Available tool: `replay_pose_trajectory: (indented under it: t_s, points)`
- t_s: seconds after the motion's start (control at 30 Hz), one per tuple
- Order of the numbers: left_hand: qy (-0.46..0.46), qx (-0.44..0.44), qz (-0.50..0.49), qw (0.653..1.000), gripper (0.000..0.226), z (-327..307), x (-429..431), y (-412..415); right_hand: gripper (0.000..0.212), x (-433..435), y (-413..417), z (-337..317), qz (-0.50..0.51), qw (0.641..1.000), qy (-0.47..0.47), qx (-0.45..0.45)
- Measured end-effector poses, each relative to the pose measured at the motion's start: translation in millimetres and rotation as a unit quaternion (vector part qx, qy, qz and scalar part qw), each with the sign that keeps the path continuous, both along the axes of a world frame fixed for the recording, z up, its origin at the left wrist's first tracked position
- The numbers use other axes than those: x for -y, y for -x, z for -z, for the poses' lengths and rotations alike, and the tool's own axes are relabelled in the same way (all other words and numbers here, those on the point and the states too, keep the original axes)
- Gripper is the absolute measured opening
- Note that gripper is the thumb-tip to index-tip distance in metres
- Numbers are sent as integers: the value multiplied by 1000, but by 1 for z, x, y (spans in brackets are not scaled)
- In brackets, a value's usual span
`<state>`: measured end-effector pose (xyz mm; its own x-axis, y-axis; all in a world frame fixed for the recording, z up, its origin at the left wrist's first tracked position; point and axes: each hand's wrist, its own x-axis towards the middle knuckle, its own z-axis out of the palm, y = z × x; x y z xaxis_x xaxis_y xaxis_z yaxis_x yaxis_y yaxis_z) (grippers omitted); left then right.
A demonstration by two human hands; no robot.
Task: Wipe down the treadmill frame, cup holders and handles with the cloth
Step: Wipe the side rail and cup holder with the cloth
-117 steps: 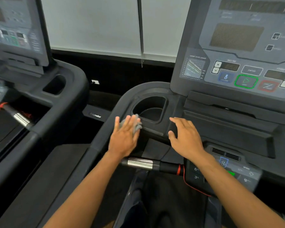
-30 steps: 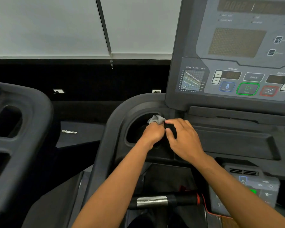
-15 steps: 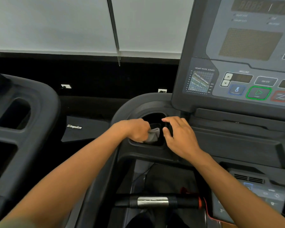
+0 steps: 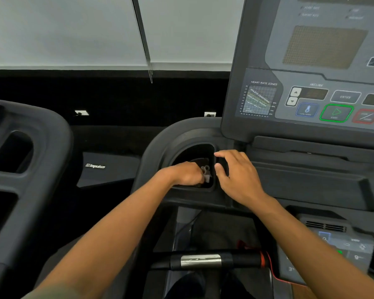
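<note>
Cloth (image 4: 206,174) is bunched down inside the cup holder (image 4: 192,152), gripped in the left hand (image 4: 187,173) with fingers curled round it. Meanwhile the right hand (image 4: 239,176) rests on the holder's right rim, fingers relaxed and holding nothing. Its thumb maybe touches the cloth, hard to tell.

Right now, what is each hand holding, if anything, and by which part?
The left hand grips the cloth, bunched in its fingers inside the cup holder. The right hand holds nothing, resting on the holder's edge.

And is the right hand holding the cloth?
No, the left hand grips the cloth inside the cup holder; the right hand rests empty at its rim.
</note>
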<state>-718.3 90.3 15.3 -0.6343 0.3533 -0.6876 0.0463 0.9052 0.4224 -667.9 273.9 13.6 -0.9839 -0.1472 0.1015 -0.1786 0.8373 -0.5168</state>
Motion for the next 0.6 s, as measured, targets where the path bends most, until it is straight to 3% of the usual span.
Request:
replay_pose_trajectory:
  t_s: [0.2,0.37,0.47,0.6]
  points:
    - [54,-12,92,994,32,-14,-5,0,34,10,1,1,-27,1000,-12,8]
    - [150,-87,159,972,39,-45,5,-8,36,0,-2,2,-34,999,-18,22]
    - [144,-121,220,957,42,-55,11,-20,36,-5,-3,2,-28,999,-15,23]
    - [39,-38,102,993,44,-30,-2,-39,34,-1,0,2,-30,999,-14,18]
